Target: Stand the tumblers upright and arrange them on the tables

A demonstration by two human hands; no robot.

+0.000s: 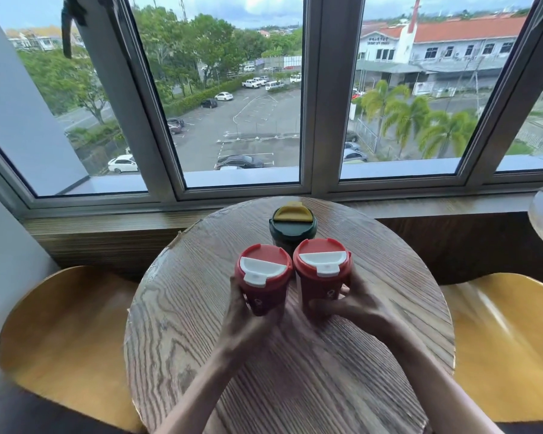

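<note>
Each hand, left (248,311) and right (358,303), grips an upright red tumbler (265,288) (322,278); a green one (292,230) stands beyond; arranging remains.

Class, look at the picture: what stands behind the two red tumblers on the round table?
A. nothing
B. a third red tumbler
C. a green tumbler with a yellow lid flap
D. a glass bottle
C: the green tumbler with a yellow flap stands upright behind the two red tumblers, toward the window.
</note>
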